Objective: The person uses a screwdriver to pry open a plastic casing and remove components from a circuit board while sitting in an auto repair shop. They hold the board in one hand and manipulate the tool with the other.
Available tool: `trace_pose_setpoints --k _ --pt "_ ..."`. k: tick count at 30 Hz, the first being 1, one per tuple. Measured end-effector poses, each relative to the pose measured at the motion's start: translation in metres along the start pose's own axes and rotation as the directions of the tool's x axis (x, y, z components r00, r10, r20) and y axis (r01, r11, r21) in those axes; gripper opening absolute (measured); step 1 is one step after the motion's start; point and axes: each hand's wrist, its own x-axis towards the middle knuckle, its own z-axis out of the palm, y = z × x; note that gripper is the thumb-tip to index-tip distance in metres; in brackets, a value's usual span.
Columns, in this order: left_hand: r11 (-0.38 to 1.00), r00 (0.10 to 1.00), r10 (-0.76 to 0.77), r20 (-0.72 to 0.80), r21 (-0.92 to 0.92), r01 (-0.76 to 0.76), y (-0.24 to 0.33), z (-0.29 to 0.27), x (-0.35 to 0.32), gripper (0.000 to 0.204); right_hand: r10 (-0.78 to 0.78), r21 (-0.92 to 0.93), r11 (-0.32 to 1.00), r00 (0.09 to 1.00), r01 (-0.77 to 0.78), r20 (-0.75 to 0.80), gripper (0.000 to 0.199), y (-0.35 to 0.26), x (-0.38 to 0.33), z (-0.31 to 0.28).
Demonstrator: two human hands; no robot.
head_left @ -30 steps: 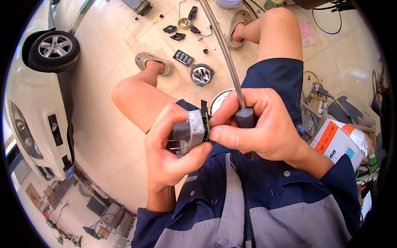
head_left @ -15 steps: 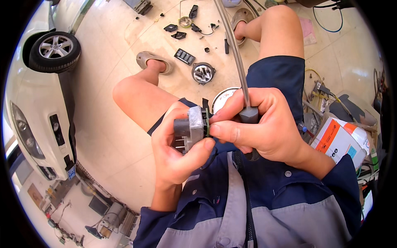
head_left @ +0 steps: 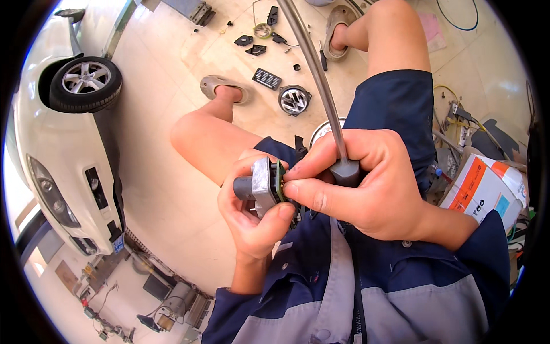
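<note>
My left hand [head_left: 249,221] is closed round a small motor-like unit [head_left: 262,183]. It has a grey metal housing, a black cylinder on its left and a green circuit board [head_left: 279,182] along its right side. My right hand [head_left: 375,186] is closed, with the dark handle of a long-shafted screwdriver [head_left: 315,63] held in its palm. The metal shaft points up and away over the floor. Thumb and forefinger of that hand come together at the board's right edge, beside small gold-coloured spots. Whether they pinch anything there cannot be made out.
On the tiled floor lie a round car emblem [head_left: 294,100], a black slotted panel [head_left: 267,78], another screwdriver [head_left: 323,57] and several small black parts. A white car [head_left: 69,155] stands at left. To the right is an orange-and-white box [head_left: 478,186] amid cables.
The unit has turned slightly in my left hand, so its prongs show less and the board more. My right fingertips stay at the board. The whole view has shifted a little.
</note>
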Motion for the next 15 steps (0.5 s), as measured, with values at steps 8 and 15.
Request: trace_pose_setpoints --k 8,15 --pt "0.996 0.997 0.060 0.042 0.059 -0.062 0.0028 -0.0046 0.0028 0.052 -0.053 -0.003 0.999 0.999 0.053 -0.002 0.009 -0.0013 -0.0053 0.0047" --pt "0.951 0.992 -0.106 0.064 -0.285 0.120 -0.0006 0.0006 0.0002 0.055 -0.089 0.000 0.996 0.996 0.089 0.005 0.011 0.0001 -0.0039 0.0066"
